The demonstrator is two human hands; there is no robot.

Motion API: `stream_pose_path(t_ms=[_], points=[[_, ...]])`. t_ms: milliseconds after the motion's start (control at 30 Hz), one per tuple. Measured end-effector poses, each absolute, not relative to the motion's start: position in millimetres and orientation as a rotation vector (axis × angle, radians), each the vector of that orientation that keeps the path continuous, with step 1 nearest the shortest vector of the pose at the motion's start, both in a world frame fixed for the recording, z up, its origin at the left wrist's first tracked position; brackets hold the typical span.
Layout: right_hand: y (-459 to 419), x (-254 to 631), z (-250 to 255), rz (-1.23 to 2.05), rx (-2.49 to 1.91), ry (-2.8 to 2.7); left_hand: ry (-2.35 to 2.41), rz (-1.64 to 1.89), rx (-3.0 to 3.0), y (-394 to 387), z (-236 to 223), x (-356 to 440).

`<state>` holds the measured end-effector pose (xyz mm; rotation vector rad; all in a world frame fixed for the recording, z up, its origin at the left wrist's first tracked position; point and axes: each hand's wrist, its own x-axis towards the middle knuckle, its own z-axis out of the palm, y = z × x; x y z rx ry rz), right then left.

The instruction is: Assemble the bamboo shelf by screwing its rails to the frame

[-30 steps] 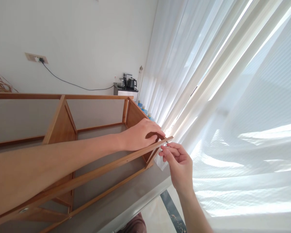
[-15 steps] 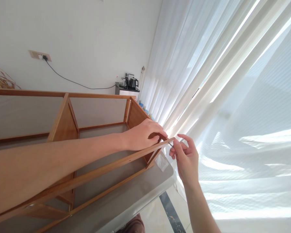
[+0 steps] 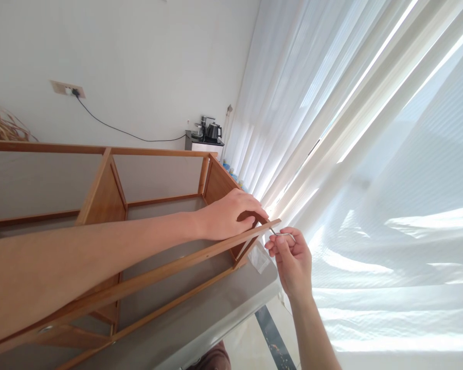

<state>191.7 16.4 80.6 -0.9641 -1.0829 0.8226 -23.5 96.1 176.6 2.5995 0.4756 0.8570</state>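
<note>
A wooden frame (image 3: 200,255) with panels and rails lies on a grey table. My left hand (image 3: 231,213) reaches across it and closes over the top edge of the end panel (image 3: 220,177) near the front corner, thumb and fingers curled. My right hand (image 3: 293,257), just outside that corner, pinches a thin bent metal hex key (image 3: 285,235). The key's tip meets the outer end of the front rail; the fastener there is too small to make out.
The grey table (image 3: 212,308) has a rounded corner with a clear plastic bag (image 3: 258,257) on it. White curtains (image 3: 370,180) hang at the right. A black kettle (image 3: 213,131) stands on a cabinet at the back, its cord running to a wall socket (image 3: 67,89).
My right hand has turned and moved slightly down and left, with its raised index finger now curled by the hex key. More of the key shows. My left hand keeps its place.
</note>
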Motion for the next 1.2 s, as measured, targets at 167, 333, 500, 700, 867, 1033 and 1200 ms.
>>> stream_pose_path(t_ms=[167, 333, 500, 700, 867, 1033, 1200], points=[[21, 197, 73, 0.661, -1.03, -1.247, 0.487, 0.86, 2.598, 95, 177, -24], [15, 198, 85, 0.458, -1.112, -1.308, 0.485, 0.859, 2.604, 96, 177, -24], [7, 191, 92, 0.51, -1.194, -1.216, 0.447, 0.922, 2.593, 98, 172, -23], [3, 182, 91, 0.588, -0.999, -1.259, 0.462, 0.932, 2.592, 97, 172, -22], [4, 180, 93, 0.603, -0.991, -1.327, 0.461, 0.934, 2.601, 97, 172, -22], [8, 184, 95, 0.634, -0.978, -1.346, 0.453, 0.935, 2.596, 98, 170, -22], [10, 184, 95, 0.613, -0.966, -1.36, 0.468, 0.917, 2.587, 98, 171, -22]])
